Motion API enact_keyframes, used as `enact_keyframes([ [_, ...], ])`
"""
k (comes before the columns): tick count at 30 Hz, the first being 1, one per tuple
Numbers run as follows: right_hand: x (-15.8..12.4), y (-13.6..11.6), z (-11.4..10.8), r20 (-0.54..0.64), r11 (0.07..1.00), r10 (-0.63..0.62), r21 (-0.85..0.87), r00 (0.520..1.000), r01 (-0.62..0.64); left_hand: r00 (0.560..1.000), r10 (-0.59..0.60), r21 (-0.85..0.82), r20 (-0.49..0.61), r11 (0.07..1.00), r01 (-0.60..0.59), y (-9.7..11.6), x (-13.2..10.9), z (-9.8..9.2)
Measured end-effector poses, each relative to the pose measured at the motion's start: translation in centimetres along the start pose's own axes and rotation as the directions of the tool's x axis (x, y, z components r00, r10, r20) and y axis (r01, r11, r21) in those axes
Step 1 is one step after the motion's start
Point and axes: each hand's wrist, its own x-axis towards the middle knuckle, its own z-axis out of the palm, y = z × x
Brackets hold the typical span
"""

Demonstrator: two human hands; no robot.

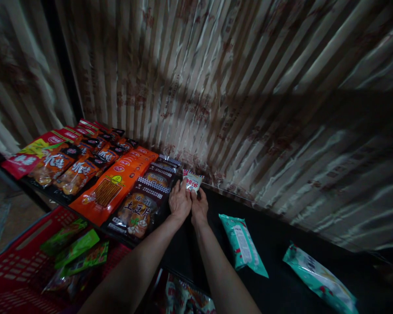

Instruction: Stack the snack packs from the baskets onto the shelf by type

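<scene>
Toward the back of the black shelf (212, 244), both my hands meet at a small white snack packet (192, 181) with red lettering. My left hand (180, 200) has its fingers closed on the packet's left side. On the packet's right lower side, my right hand (199, 205) grips with bent fingers. Just left of my hands lie dark potato-slice snack bags (139, 207) in a row, one behind another. To the right, a teal snack packet (244, 246) lies apart from my right forearm.
Orange stick-snack bags (108, 187), orange-and-black bags (80, 174) and red-yellow bags (28, 159) fill the shelf's left end. A second teal packet (321, 277) lies far right. A red basket (13, 270) with green packets (77, 248) stands below. A pleated curtain (216, 87) hangs behind.
</scene>
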Motion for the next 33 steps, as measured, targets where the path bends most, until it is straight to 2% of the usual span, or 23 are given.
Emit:
enact_keyframes([
  [7, 2.5, 1.5, 0.7, 0.019, 0.995, -0.078, -0.062, 0.997, 0.079, 0.998, 0.013, -0.014, -0.063, 1.000, -0.013, -1.1, 0.6, 1.4],
  [12, 3.6, 1.2, 1.2, 0.030, 0.987, -0.086, -0.131, 0.996, 0.089, 0.998, -0.043, -0.002, -0.045, 0.999, 0.043, -1.2, 0.9, 1.7],
  [15, 3.8, 0.6, 1.4, 0.016, 0.965, -0.091, -0.245, 0.996, 0.093, 0.998, -0.035, 0.008, -0.055, 0.999, 0.035, -1.2, 1.0, 1.8],
  [19, 3.7, -0.6, 1.3, 0.034, 0.892, -0.102, -0.440, 0.994, 0.106, 0.997, -0.015, 0.036, -0.074, 0.999, 0.018, -1.3, 1.2, 2.0],
  [24, 3.3, -1.4, 1.0, 0.068, 0.821, -0.084, -0.561, 0.994, 0.107, 0.999, -0.020, 0.108, -0.030, 0.994, 0.024, -1.3, 1.3, 1.9],
  [28, 3.4, -1.2, 0.9, 0.123, 0.794, -0.056, -0.597, 0.991, 0.119, 0.999, -0.036, 0.141, -0.017, 0.989, 0.038, -1.3, 1.4, 2.1],
  [33, 3.8, -0.4, 1.0, 0.152, 0.810, -0.085, -0.565, 0.985, 0.157, 1.000, -0.028, 0.137, -0.001, 0.990, 0.028, -1.7, 1.6, 2.4],
])
